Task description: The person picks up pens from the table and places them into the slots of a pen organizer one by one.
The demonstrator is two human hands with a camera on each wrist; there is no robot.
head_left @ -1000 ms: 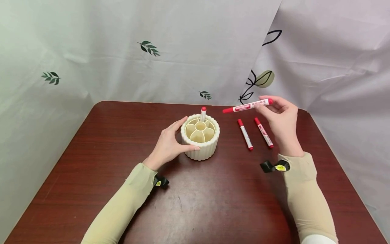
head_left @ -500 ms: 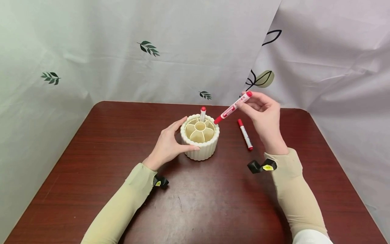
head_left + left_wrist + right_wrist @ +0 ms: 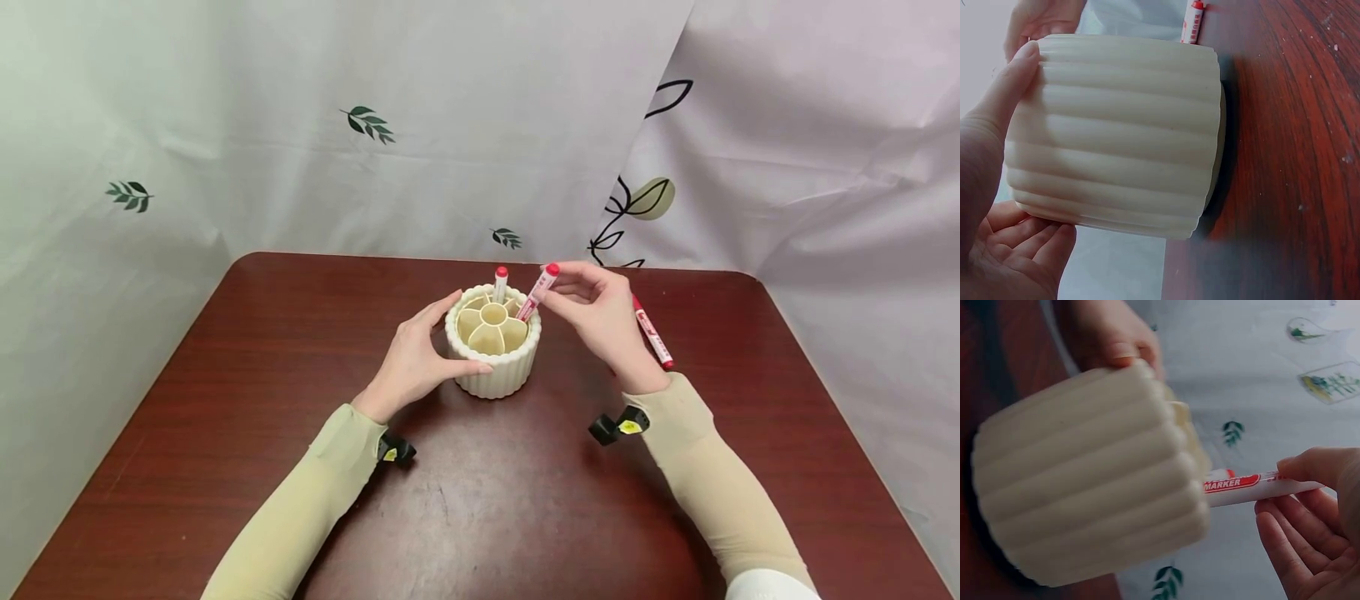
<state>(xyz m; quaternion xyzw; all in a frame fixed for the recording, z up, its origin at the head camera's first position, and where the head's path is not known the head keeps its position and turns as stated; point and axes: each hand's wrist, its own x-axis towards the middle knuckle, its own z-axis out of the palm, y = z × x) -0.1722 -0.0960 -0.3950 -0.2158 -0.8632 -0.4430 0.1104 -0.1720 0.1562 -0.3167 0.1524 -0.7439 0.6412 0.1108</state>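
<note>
A round cream pen holder [image 3: 495, 373] with a ribbed outside and petal-shaped compartments stands on the table. My left hand [image 3: 411, 357] grips it from the left, thumb on the near side and fingers round the far side; the left wrist view shows this grip on the ribbed wall [image 3: 1116, 131]. Between thumb and fingers, my right hand [image 3: 600, 317] pinches a red-and-white whiteboard marker [image 3: 538, 292]. The marker leans, its lower end inside a right-hand compartment and hidden by the rim in the right wrist view. Another red-capped marker [image 3: 500, 285] stands in a back compartment.
On the dark red wooden table [image 3: 480, 517], one marker [image 3: 652, 333] lies right of my right hand, partly covered by it. A pale curtain [image 3: 450, 125] with leaf prints hangs behind the table's far edge.
My right hand has moved left and down, tilting the marker steeper and bringing its lower end into the holder. One loose marker is now hidden behind that hand. The left hand stays put.
</note>
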